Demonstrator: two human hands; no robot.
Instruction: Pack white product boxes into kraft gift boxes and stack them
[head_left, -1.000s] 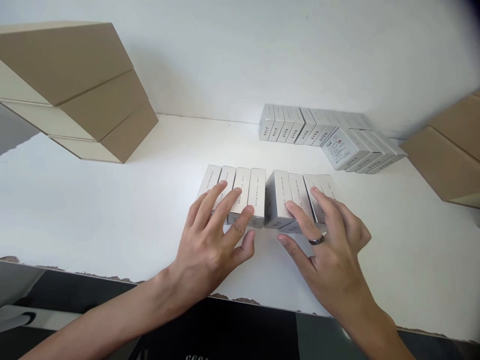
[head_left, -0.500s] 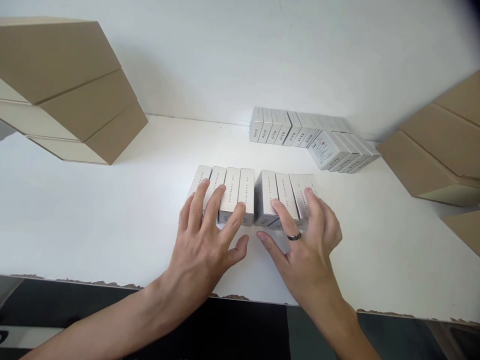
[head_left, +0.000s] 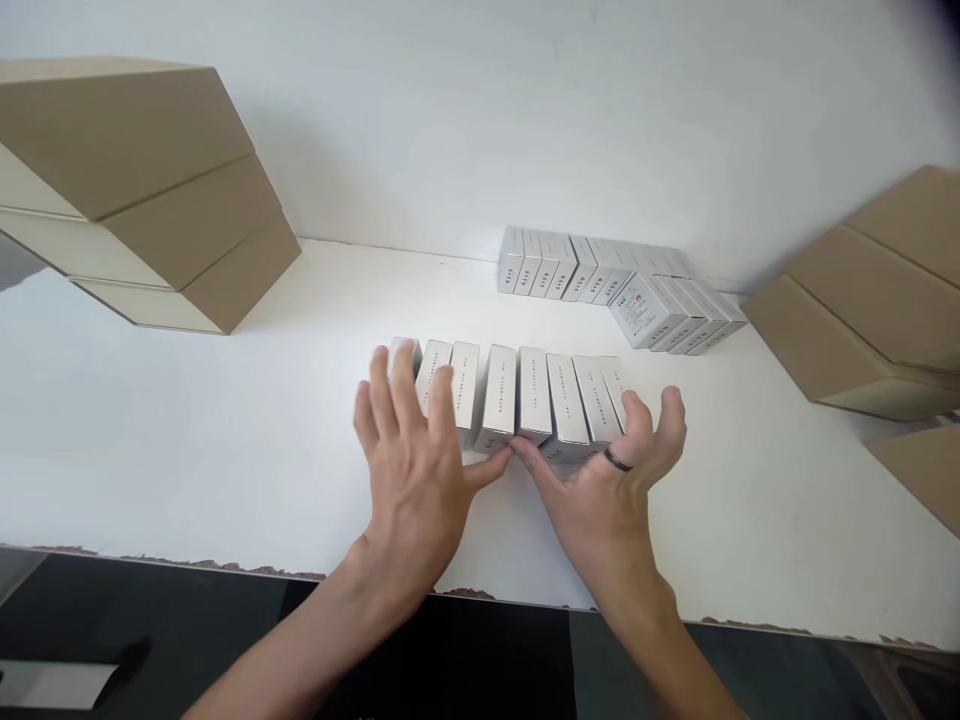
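Note:
Several small white boxes (head_left: 498, 392) with printed narrow sides stand upright in a row on the white table, slightly fanned, with gaps between some of them. My left hand (head_left: 416, 460) is spread over the left end of the row, its raised fingers covering part of the boxes there. Its thumb reaches to the lower front of a middle box. My right hand (head_left: 611, 490), with a dark ring, lies at the front right of the row, fingers apart. Its thumb tip meets the boxes' front beside the left thumb; the fingers are near the right-end box (head_left: 613, 385).
More white boxes (head_left: 532, 262) stand in a line against the wall, with a slanted group (head_left: 646, 310) in front of their right end. Stacked brown cartons (head_left: 180, 190) rise at the left, and others (head_left: 855, 310) at the right. The table's front edge (head_left: 472, 594) is chipped.
Both thumbs have come together against the front of the middle boxes. My fingers have lifted and spread. The wide gap mid-row has narrowed, and the left boxes have separated a little.

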